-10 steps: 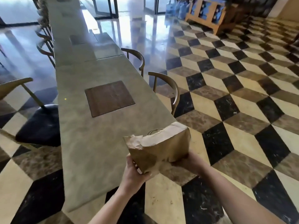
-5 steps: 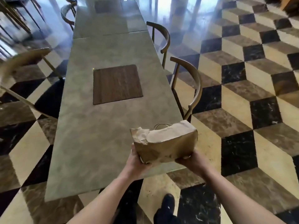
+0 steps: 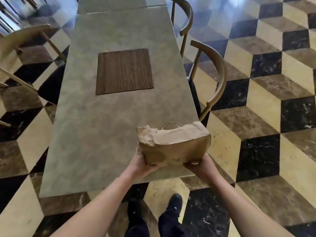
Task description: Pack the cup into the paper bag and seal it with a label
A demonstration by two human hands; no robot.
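- Paper bag (image 3: 174, 146), top folded over, now hangs above the desk (image 3: 102, 134) near its front right corner, closer than a second ago.
- Left hand (image 3: 142, 165) and right hand (image 3: 199, 166) cradle its lower corners, fingers curled beneath.
- No label visible; sealing likely remains.

Both arms bare, extended forward and converging toward centre frame. Left hand (image 3: 142, 164) cupped under and against the left lower end of the paper bag (image 3: 174, 144), fingers curled round its bottom edge, back of hand toward camera. Right hand (image 3: 199, 165) mirrors it at the right lower corner, fingers wrapped beneath, mostly hidden by the bag. Wrists roughly level, forearms angled inward. Bag carried between the two hands. Below: two legs in dark trousers, black shoes (image 3: 174, 201), right foot ahead.
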